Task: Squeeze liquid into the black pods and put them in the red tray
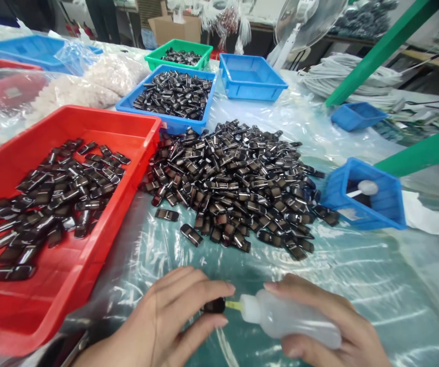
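Observation:
Between the thumb and fingers of my left hand [181,311] is a small black piece [214,305]. My right hand [326,316] grips a translucent squeeze bottle [295,318] lying sideways, its white cap and thin yellow nozzle [234,305] pointing left. The nozzle tip meets the right end of the black piece. Just beyond both hands a large heap of similar glossy black pieces [238,178] is spread on the plastic-covered table [165,255]. More of them lie in the red tray [127,204] on the left.
Behind the heap stand a blue tray [127,104] and a green tray [152,62] of black pieces, plus another blue tray [255,90]. At right are a blue bin [376,214] with a white spoon [367,187] and green posts [380,51]. Plastic bags [74,92] lie back left.

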Demonstrator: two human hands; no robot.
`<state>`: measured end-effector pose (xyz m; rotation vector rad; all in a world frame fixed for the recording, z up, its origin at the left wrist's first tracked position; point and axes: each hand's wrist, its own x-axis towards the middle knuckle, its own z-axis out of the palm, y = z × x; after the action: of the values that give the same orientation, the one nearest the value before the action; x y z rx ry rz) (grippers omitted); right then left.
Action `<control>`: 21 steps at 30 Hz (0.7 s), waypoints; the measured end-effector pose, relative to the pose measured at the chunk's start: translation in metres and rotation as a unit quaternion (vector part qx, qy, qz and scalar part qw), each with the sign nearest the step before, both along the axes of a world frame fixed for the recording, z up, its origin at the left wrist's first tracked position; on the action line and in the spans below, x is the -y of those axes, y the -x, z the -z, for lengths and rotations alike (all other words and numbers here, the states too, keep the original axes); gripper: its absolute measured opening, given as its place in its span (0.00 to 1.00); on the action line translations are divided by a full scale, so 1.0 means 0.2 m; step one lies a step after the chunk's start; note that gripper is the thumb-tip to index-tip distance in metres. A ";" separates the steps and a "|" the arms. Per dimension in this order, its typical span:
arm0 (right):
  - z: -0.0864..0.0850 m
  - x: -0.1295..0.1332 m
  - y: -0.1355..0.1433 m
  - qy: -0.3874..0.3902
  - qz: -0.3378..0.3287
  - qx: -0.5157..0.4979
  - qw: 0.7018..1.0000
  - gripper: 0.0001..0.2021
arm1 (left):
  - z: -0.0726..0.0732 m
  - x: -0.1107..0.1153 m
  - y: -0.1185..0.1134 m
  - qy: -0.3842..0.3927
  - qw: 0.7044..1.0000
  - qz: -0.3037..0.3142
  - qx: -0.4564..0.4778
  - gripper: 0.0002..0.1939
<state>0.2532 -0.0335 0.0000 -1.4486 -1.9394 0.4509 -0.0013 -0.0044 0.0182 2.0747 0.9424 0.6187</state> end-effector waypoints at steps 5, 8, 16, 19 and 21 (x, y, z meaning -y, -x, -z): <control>-0.03 -0.02 0.02 0.047 -0.048 -0.053 0.996 0.16 | 0.05 0.01 -0.01 -0.017 0.999 -0.025 0.038 0.11; -0.04 -0.03 0.02 0.062 -0.073 -0.077 0.992 0.18 | 0.10 0.01 -0.02 -0.039 0.997 -0.047 0.045 0.13; -0.05 -0.03 0.00 0.068 -0.089 -0.079 0.991 0.20 | 0.03 0.01 0.01 -0.017 0.998 -0.037 -0.056 0.13; -0.06 -0.03 -0.01 0.073 -0.079 -0.078 0.991 0.20 | 0.01 0.03 0.03 -0.013 0.996 -0.052 -0.078 0.18; -0.06 -0.04 0.00 0.073 -0.076 -0.093 0.990 0.19 | 0.02 0.05 0.04 0.000 0.994 -0.061 -0.086 0.20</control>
<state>0.2542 -0.0255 0.0128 -1.2997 -1.9051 0.7851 -0.0087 -0.0135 0.0148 2.1081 1.1741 0.5084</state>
